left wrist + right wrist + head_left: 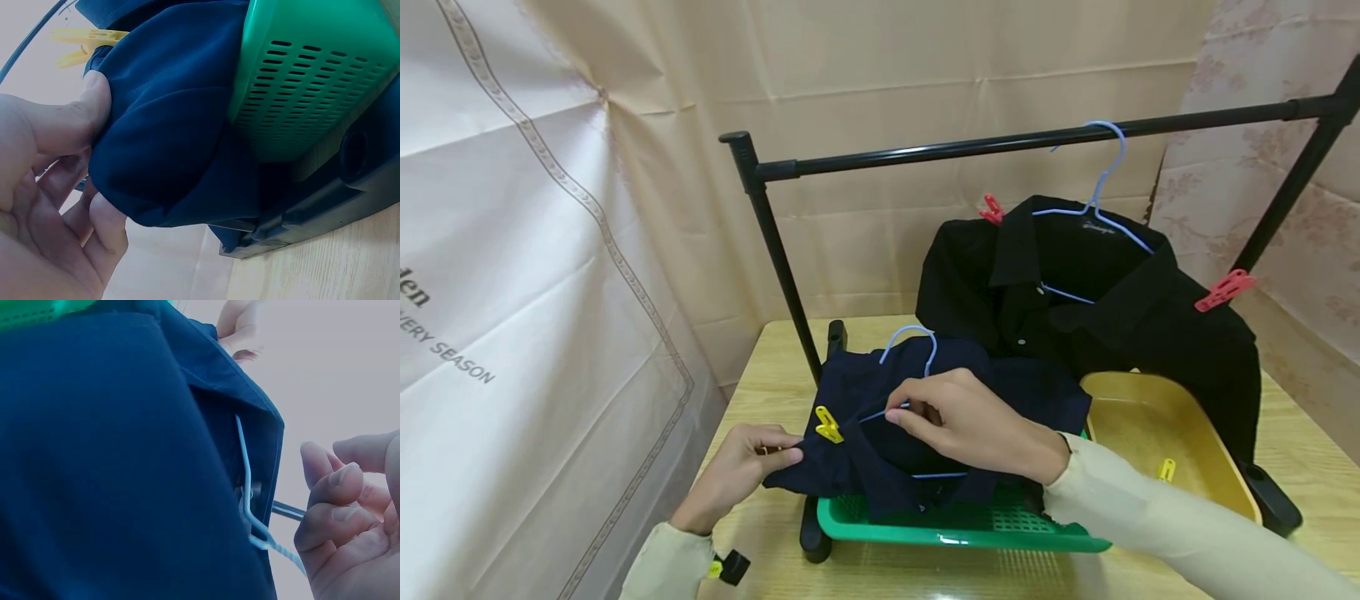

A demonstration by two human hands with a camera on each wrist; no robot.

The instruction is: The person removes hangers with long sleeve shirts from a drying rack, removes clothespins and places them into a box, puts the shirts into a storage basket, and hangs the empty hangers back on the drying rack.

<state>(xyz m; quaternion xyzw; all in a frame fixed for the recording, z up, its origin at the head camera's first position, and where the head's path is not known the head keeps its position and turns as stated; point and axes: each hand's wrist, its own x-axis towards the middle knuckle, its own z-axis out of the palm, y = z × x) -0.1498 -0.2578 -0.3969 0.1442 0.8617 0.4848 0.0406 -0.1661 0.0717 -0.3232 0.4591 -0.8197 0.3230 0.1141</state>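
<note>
A navy shirt (850, 383) with a light blue hanger (910, 330) in its neck lies over a green basket (962, 537). Between thumb and fingers, my left hand (741, 467) pinches the shirt's left edge, seen close in the left wrist view. Beside that grip, a yellow clothespin (828, 425) bites the cloth. My right hand (973, 421) hovers over the collar by the hanger's arm. In the right wrist view its loosely bent fingers (337, 528) hold nothing and stand apart from the hanger (247, 481).
A black rack (925, 154) spans the table, with a black shirt (1112, 300) hanging from it on another blue hanger (1105, 158). Red clothespins (1225, 290) grip its shoulders. At the right stands a yellow tray (1138, 408) with a yellow clothespin (1167, 470) in it.
</note>
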